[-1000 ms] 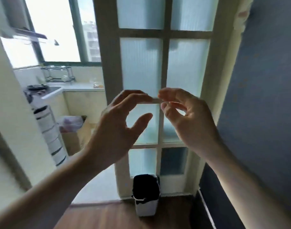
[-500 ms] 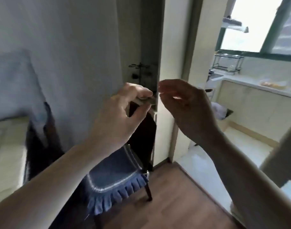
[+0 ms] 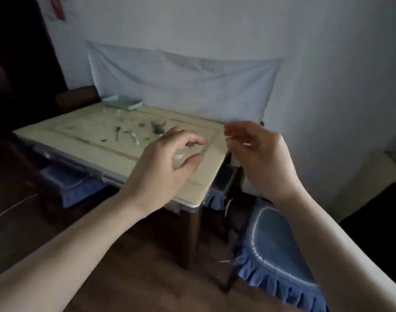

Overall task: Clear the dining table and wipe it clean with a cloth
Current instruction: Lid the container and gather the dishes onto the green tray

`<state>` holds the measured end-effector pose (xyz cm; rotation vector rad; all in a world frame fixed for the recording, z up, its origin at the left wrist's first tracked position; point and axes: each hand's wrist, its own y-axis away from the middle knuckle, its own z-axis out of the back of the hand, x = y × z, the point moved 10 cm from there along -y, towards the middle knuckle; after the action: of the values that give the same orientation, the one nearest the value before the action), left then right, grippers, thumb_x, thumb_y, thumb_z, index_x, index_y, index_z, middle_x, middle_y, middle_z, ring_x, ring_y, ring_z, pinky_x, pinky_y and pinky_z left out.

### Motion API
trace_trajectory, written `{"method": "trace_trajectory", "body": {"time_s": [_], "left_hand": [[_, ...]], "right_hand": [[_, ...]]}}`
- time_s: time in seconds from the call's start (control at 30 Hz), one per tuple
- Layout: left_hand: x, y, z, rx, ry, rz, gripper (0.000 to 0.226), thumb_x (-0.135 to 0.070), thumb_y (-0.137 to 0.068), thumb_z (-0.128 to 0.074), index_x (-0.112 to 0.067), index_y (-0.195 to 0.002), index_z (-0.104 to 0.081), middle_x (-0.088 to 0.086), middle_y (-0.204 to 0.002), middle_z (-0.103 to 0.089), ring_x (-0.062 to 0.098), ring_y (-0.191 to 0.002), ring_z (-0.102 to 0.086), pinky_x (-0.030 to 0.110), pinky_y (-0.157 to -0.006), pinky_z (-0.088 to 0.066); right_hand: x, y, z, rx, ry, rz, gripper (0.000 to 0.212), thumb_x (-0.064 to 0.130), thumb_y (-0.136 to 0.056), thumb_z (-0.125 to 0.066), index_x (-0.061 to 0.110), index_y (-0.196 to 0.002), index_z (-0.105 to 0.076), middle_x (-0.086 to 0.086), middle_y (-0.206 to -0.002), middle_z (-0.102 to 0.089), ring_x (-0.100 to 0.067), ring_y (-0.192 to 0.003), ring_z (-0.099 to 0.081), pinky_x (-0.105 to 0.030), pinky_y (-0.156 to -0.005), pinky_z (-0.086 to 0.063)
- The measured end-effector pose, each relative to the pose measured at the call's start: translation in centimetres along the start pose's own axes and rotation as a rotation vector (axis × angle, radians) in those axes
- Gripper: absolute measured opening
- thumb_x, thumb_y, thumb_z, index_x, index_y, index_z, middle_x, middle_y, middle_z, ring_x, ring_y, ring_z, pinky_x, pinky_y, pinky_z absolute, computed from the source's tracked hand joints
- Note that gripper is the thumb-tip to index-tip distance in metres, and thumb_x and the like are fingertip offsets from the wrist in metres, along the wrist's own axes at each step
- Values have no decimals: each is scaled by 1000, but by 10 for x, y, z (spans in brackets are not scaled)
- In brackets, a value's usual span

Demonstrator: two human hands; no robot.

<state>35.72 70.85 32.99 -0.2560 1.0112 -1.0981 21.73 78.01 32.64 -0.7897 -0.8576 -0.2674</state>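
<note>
**Head swings from doorway to dining table**

Since half a second ago the view has turned away from the kitchen doorway. The dining table (image 3: 80,140) now lies ahead, against the wall under a pale sheet (image 3: 181,86).

In the head view, both hands are raised side by side over the table's near corner, close but not touching. The left hand (image 3: 167,163) curls fingers and thumb into a C. The right hand (image 3: 260,158) brings thumb and forefinger close together. Whether either grips anything cannot be told.

On the table lie a metal spoon (image 3: 117,132), a white spoon (image 3: 135,137), a small glass (image 3: 158,126), scattered crumbs (image 3: 140,125) and, at the far edge, a green tray (image 3: 123,102). A blue-cushioned chair (image 3: 273,244) stands at lower right.
</note>
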Motion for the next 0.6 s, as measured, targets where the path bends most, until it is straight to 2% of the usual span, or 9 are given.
{"method": "trace_trajectory", "body": {"time_s": [0.13, 0.27, 0.33, 0.4, 0.47, 0.6], "left_hand": [[36, 22, 43, -36, -115, 124, 22, -11, -85, -64, -17, -106, -65, -18, -101, -60, -3, -101, -56, 1, -87, -38], [74, 34, 80, -85, -170, 201, 23, -11, -85, -63, -16, -108, -64, -21, -100, -58, -11, -100, -53, -4, -87, -34], [97, 32, 93, -98, -170, 231, 24, -13, -85, -63, -18, -108, -64, -24, -101, -56, -16, -99, -51, -5, -87, -33], [130, 22, 104, -82, -169, 224, 24, -14, -85, -63, -17, -109, -64, -18, -103, -59, -11, -101, -53, -4, -88, -33], [145, 15, 105, -67, -177, 206, 25, -14, -86, -62, -16, -110, -63, -12, -105, -62, -6, -103, -55, -2, -90, -35], [220, -21, 106, 33, -119, 219, 25, -17, -86, -62, -19, -111, -62, -12, -108, -62, -5, -104, -55, -1, -89, -36]], "right_hand": [[5, -9, -70, 136, -85, -2, 24, 9, -88, -60, 19, -108, -68, 21, -91, -65, 8, -82, -62, -7, -78, -47], [19, -21, -134, 247, -118, 29, 25, 10, -88, -60, 20, -110, -67, 21, -94, -65, 2, -90, -64, -15, -84, -51], [23, -32, -160, 266, -126, 33, 25, 11, -88, -60, 20, -111, -67, 19, -96, -66, 0, -91, -65, -18, -85, -51], [19, -52, -190, 253, -140, 32, 25, 10, -88, -60, 19, -110, -67, 18, -95, -66, -3, -91, -65, -20, -85, -52], [16, -61, -202, 256, -129, 29, 25, 9, -88, -60, 18, -110, -67, 18, -94, -65, -2, -90, -65, -17, -82, -51], [-8, -107, -245, 197, -68, -45, 27, 7, -87, -59, 15, -113, -66, 9, -100, -66, 1, -84, -62, -2, -69, -45]]}}
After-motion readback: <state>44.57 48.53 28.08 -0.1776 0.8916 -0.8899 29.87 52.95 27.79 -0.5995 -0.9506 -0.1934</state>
